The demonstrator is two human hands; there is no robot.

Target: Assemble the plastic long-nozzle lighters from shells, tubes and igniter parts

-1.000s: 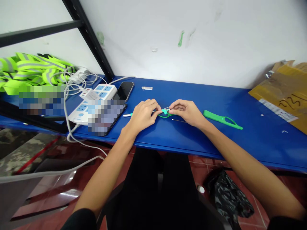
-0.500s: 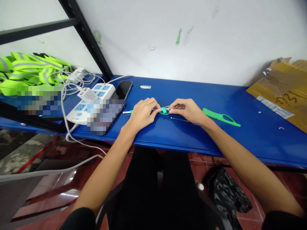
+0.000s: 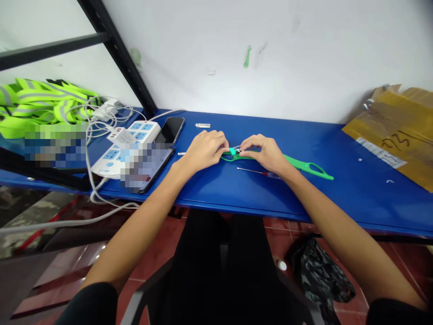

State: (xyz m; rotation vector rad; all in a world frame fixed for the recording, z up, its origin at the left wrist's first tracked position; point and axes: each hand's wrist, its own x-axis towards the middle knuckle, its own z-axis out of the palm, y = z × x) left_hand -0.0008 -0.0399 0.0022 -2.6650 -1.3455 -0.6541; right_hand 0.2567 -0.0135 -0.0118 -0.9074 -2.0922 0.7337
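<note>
Lower L of frame, a white cable (image 3: 84, 222) is sagging past the table's front edge near the left forearm; a snag there could, prob., jerk the power strip (image 3: 144, 131) into the phone (image 3: 173, 129) beside it. At ctr, the left hand (image 3: 207, 148) is pinching the L end of a small green piece (image 3: 233, 152), lying btwn both hands. The right hand (image 3: 264, 151) is working at its R end, fingertips narrow; can't tell if they're gripping any of the thin wires there. Too hard a tug could poss. pull a wire loose. Just below, a screwdriver (image 3: 249, 170) is lying by the right wrist, which could nudge it frontward.

Edges: front lip is running below both hands; phones are crowding the L side. More room is opening R of ctr, btwn the green handle (image 3: 306, 167) & cardboard box (image 3: 375, 131), & toward the back wall.
</note>
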